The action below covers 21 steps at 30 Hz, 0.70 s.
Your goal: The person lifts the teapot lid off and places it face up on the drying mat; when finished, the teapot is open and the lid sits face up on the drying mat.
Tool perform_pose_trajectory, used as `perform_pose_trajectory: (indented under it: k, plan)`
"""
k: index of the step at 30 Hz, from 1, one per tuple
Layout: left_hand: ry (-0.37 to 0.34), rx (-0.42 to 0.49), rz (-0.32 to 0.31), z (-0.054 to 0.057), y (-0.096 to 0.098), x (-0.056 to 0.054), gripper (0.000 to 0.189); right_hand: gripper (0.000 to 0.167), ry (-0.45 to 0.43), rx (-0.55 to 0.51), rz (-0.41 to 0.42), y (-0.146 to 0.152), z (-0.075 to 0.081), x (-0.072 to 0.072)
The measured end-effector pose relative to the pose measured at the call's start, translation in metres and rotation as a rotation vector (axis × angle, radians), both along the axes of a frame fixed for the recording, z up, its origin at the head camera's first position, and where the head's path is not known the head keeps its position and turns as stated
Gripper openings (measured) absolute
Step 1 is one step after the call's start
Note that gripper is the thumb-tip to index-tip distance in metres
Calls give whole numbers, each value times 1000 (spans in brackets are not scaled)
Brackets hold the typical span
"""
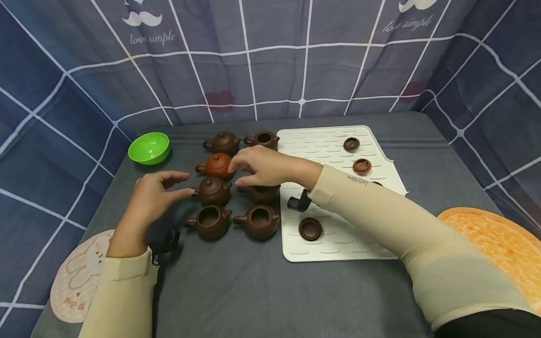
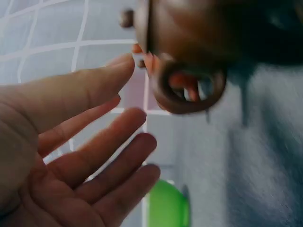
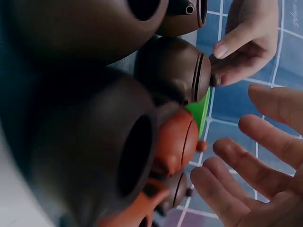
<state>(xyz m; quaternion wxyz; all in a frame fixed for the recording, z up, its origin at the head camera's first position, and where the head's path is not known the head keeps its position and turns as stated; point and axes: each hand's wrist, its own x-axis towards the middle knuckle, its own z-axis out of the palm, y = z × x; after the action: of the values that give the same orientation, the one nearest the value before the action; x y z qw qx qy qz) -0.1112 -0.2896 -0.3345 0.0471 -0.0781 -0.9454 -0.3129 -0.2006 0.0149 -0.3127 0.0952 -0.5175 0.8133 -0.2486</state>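
Observation:
My left hand [image 1: 154, 199] is raised with fingers spread, thumb tip close to the handle of a lidded brown teapot [image 1: 212, 191]. Nothing lies between its fingers in the left wrist view. Over the right column of teapots hovers my right hand [image 1: 268, 166], palm down, holding nothing; its fingers [image 3: 265, 172] look loosely extended in the right wrist view. Left of its fingertips sits a lidded orange-red teapot [image 1: 216, 165], with a lidded dark teapot [image 1: 224, 142] behind. A lidless brown teapot [image 1: 265, 195] shows partly below the right hand; an orange one [image 3: 144, 201] beside it is mostly hidden.
Two lidless teapots, left [image 1: 211, 234] and right [image 1: 258, 234], form the front row; another [image 1: 274, 140] stands at the back. Several lids, including a brown one [image 1: 310, 229], lie on a white draining mat [image 1: 334, 251]. A green bowl [image 1: 149, 148] stands back left.

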Motion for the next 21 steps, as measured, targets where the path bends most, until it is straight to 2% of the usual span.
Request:
perform_pose_trajectory:
  k: [3,7,12,21]
  plan:
    - [-20,29,10,-9,-8,-4,43,42,37,66,11,-20,1,0]
    - [-4,33,25,-21,-12,-6,42,53,69,191,29,-44,0,3]
    - [23,21,31,-31,-11,-7,36,53,62,315,75,-66,-2,9]
    - [113,-23,5,-35,-12,-9,21,53,41,340,69,-80,-7,5]
